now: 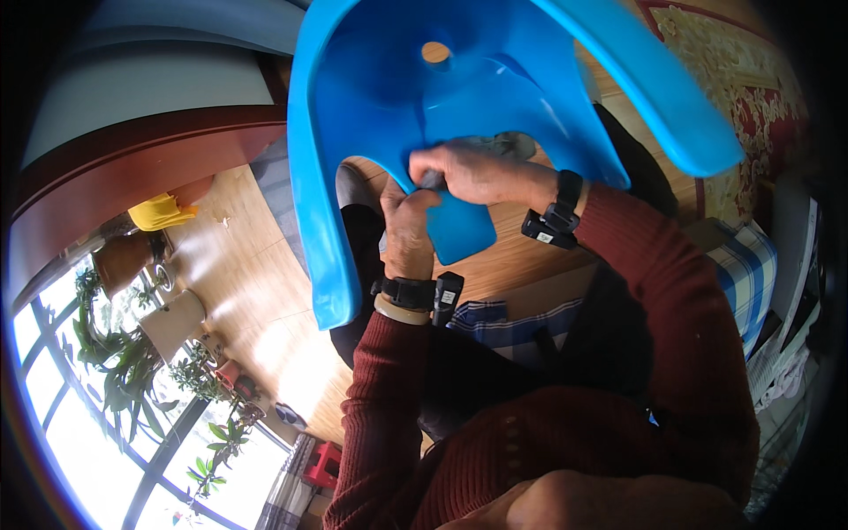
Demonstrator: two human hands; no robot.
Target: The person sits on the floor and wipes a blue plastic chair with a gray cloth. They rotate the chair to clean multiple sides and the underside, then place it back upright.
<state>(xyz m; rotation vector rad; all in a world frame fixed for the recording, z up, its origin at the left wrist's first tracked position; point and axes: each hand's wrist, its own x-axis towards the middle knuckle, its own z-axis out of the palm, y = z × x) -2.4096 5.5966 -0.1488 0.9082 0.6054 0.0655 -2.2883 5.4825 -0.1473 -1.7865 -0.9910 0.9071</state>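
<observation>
A blue moulded plastic seat (371, 86) with curved arms, a round hole and two leg openings lies before me. My left hand (407, 225) grips the edge of its narrow middle part, thumb on top, beside the flat blue flap (464, 228). My right hand (470, 172) is closed around a small grey thing (432, 180), perhaps a cloth, and presses it on that same part, close to my left thumb. Most of the grey thing is hidden by the fingers. Both wrists carry black straps with small black devices.
My shoes and dark trousers show under and beside the seat on the wooden floor (265, 265). Potted plants (126, 358) line the window at left, near a yellow cloth (162, 212). A patterned rug (722, 79) and a checked cloth (745, 271) are at right.
</observation>
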